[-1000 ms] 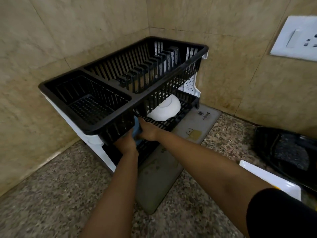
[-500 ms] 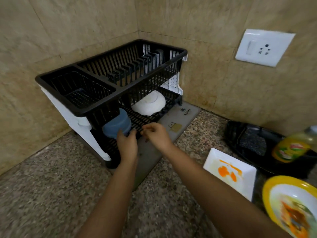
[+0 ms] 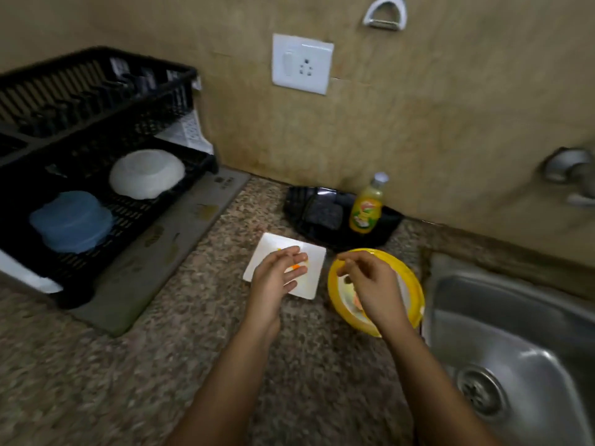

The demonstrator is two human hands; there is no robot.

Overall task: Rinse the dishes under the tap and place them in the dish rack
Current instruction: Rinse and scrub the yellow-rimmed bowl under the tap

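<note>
The black two-tier dish rack (image 3: 96,101) stands at the left on a grey mat. On its lower tier a blue bowl (image 3: 72,222) and a white bowl (image 3: 146,173) lie upside down. A white square plate (image 3: 314,268) with orange smears lies on the counter; my left hand (image 3: 277,276) hovers over it, fingers apart, holding nothing. A yellow-rimmed round plate (image 3: 409,284) with food residue sits beside the sink; my right hand (image 3: 367,286) is above it, fingers loosely curled, with nothing gripped. The steel sink (image 3: 515,349) is at the right, with the tap (image 3: 570,170) on the wall.
A black tray (image 3: 322,217) with a yellow dish-soap bottle (image 3: 367,207) stands against the back wall. A white wall socket (image 3: 302,64) and a hanging peeler (image 3: 384,14) are on the tiled wall. The grey mat (image 3: 167,252) lies under the rack on the speckled granite counter (image 3: 96,381).
Both hands left the blue bowl in the rack's lower tier and moved right, over the dirty plates. The view swung right, so the sink and tap now show.
</note>
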